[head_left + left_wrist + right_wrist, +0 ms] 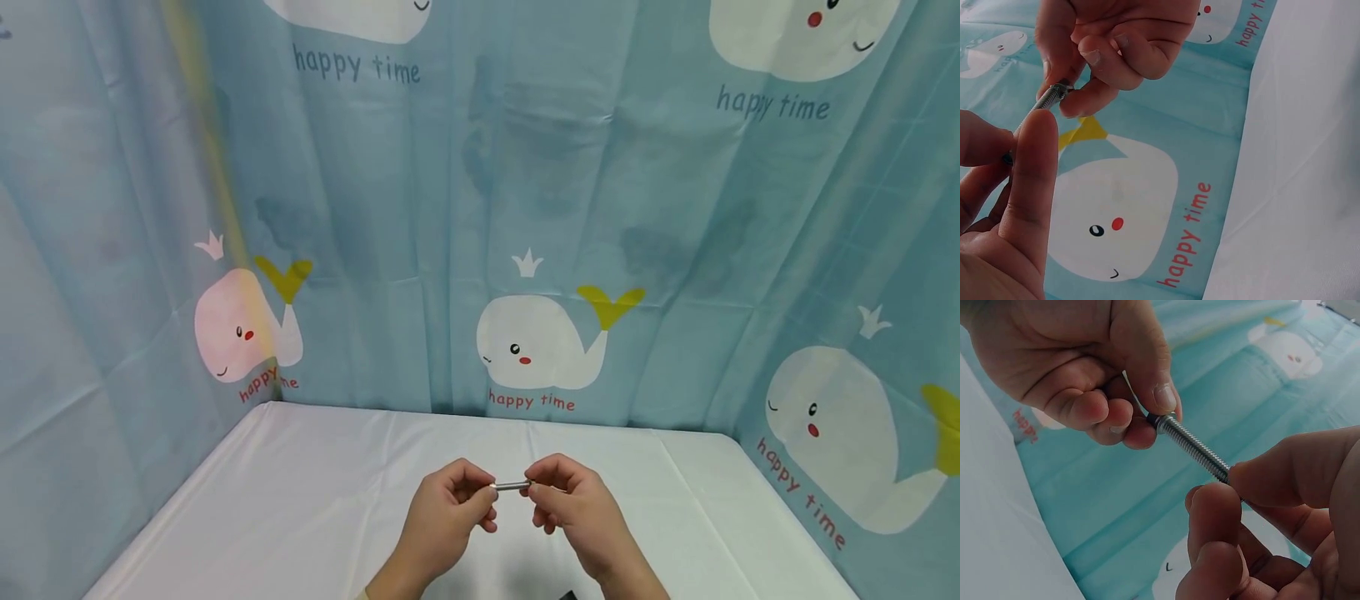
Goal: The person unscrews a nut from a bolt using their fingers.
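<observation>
A threaded metal bolt (512,486) is held level between both hands above the white table. My left hand (442,517) pinches its left end between thumb and fingers. The opposite end is pinched by my right hand (577,504). In the right wrist view the bare thread of the bolt (1197,452) shows between the fingertips, with a wider metal collar (1163,423) at the left hand's end. The left wrist view shows the bolt (1049,99) with a wider piece near the right hand's fingertips. Fingers partly hide both ends.
A white cloth covers the table (300,483). Light blue curtains (420,217) printed with whales hang behind it and along both sides. Part of a small black object (568,596) shows at the bottom edge, near the right forearm.
</observation>
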Available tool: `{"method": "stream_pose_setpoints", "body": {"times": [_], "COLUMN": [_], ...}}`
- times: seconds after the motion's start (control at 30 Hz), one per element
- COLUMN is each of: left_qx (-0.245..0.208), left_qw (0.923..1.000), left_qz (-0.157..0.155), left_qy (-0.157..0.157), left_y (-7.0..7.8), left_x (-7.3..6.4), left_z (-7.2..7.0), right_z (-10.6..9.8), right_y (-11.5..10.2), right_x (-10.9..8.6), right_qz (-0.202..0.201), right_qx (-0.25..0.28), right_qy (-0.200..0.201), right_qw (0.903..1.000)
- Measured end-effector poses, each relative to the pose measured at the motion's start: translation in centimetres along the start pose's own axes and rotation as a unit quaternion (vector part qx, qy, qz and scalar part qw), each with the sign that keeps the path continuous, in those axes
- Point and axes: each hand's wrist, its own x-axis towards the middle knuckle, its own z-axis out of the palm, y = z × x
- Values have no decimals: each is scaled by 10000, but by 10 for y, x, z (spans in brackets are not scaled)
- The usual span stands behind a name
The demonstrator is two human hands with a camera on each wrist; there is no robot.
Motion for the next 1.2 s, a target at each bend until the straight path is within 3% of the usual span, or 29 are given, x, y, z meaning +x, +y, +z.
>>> {"method": "stream_pose_setpoints", "body": {"times": [0.17,0.33,0.5,0.7,0.87,1.1,1.2], "left_qx": [-65,-134,-195,-291,187,1088,1285], "left_qw": [10000,9998,9994,9981,9968,9877,9840], "left_qz": [-66,-97,-172,-383,-542,-940,-1067], "left_qy": [4,98,222,391,548,616,613], "left_y": [-1,-4,-8,-13,-26,-56,-66], "left_x": [1,3,7,7,10,25,32], "left_z": [-2,-5,-7,-8,-10,-20,-24], "right_z": [-2,-8,-22,-45,-64,-81,-84], "right_y": [0,3,15,42,64,85,91], "right_x": [1,4,12,29,45,55,58], "right_qz": [-96,-101,102,523,913,1331,1450], "right_qx": [-67,336,811,520,415,969,965], "right_qy": [42,170,487,872,946,862,750], "right_qw": [9999,9992,9955,9935,9904,9826,9819]}}
